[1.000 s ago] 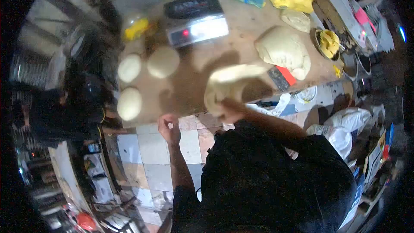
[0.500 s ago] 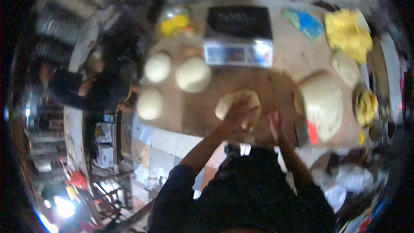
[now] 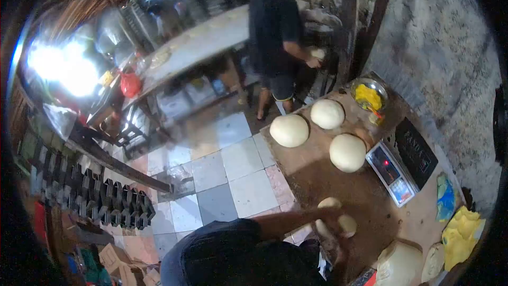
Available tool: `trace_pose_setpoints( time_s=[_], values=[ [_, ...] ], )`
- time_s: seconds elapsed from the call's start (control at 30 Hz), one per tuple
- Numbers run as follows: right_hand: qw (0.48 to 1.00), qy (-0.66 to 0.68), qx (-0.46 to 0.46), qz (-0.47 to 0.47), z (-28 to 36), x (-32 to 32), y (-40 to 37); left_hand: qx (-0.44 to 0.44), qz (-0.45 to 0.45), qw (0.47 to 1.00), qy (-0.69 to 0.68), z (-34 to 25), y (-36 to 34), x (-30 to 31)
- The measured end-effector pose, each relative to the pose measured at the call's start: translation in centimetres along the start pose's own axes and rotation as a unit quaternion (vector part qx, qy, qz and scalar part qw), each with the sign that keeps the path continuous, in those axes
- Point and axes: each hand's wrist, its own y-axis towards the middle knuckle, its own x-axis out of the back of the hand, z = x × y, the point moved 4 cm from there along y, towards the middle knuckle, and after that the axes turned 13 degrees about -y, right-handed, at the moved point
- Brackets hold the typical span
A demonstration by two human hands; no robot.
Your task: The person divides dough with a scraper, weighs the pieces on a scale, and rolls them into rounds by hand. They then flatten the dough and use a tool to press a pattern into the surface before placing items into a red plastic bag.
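My left hand (image 3: 332,213) reaches across the table with its fingers wrapped over a small piece of dough (image 3: 347,225). A pale part of that dough shows on each side of the hand. My right hand (image 3: 330,242) is close below it, near the table's front edge, its fingers blurred and partly hidden. Up the table from the hands sit smooth round dough balls: one (image 3: 347,152) by the scale, another (image 3: 289,130) at the left edge and a third (image 3: 327,114) behind. The digital scale (image 3: 392,173) stands to the right of the hands.
A large dough mass (image 3: 399,265) lies at the lower right beside a yellow wrapper (image 3: 461,237). A metal bowl (image 3: 369,93) of yellow spread stands at the far corner. Another person (image 3: 275,37) stands beyond the table, holding dough. Stacked metal tins (image 3: 90,190) are at left.
My view has swung left, bringing the floor and the other person into clear sight. My left hand stays at the dough; my right hand has come from beside it to close by.
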Motion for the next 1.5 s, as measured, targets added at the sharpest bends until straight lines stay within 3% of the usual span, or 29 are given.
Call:
trace_pose_setpoints(
  time_s=[0.1,0.17,0.33,0.4,0.5,0.53,0.67,0.73,0.9,0.93,1.0,1.07,1.13,1.23,1.33,1.5],
  values=[
    [0.997,-0.018,0.034,0.06,3.1,-1.9,-4.5,-0.017,0.011,0.999,-0.051,-0.2,-5.6,2.5],
    [0.995,-0.042,0.07,0.064,5.4,0.3,-4.4,-0.066,0.062,0.995,-0.049,-4.7,-7.2,4.5],
    [0.988,-0.093,0.096,-0.082,8.8,11.6,-0.1,-0.209,0.278,0.938,0.0,-22.2,-8.2,10.0],
    [0.985,-0.104,0.087,-0.105,9.3,14.0,-0.4,-0.237,0.317,0.918,-0.017,-24.7,-8.7,10.1],
    [0.994,-0.082,0.058,-0.04,8.0,12.8,-3.3,-0.296,0.276,0.912,-0.061,-20.0,-8.5,5.4],
    [0.996,-0.077,0.046,-0.01,7.0,11.3,-4.6,-0.278,0.262,0.919,-0.095,-17.5,-8.7,3.9],
    [0.995,-0.056,0.015,0.087,3.6,4.3,-9.4,-0.111,0.169,0.955,-0.215,-4.8,-10.9,-2.4],
    [0.995,-0.04,0.021,0.095,2.8,4.6,-7.7,-0.052,0.127,0.966,-0.217,-1.7,-10.8,-2.9],
    [0.999,0.007,0.033,-0.021,0.5,9.8,5.0,-0.05,-0.003,0.997,0.065,-5.1,0.5,0.5],
    [0.998,0.02,0.026,-0.047,-0.5,10.3,6.5,-0.146,-0.112,0.965,0.189,-4.2,3.8,-0.4],
    [0.994,0.049,0.001,-0.094,-2.8,9.7,7.5,-0.242,-0.213,0.894,0.311,-5.1,8.0,-0.9],
    [0.987,0.079,-0.019,-0.138,-4.7,7.6,5.2,-0.242,-0.091,0.921,0.292,-6.8,11.1,-1.1],
    [0.978,0.106,-0.016,-0.182,-4.6,4.5,-0.1,-0.204,0.031,0.961,0.186,-7.5,10.1,-3.4],
    [0.975,0.118,-0.004,-0.187,-2.3,2.2,-4.6,-0.163,0.131,0.977,0.032,-7.2,6.1,-9.0],
    [0.988,0.081,-0.022,-0.127,-3.3,2.0,-1.8,-0.121,0.148,0.981,-0.022,-6.6,5.8,-10.8],
    [0.999,0.014,-0.043,-0.009,-5.4,1.6,2.6,-0.056,0.11,0.992,-0.024,-3.6,3.7,-6.5]
  ],
)
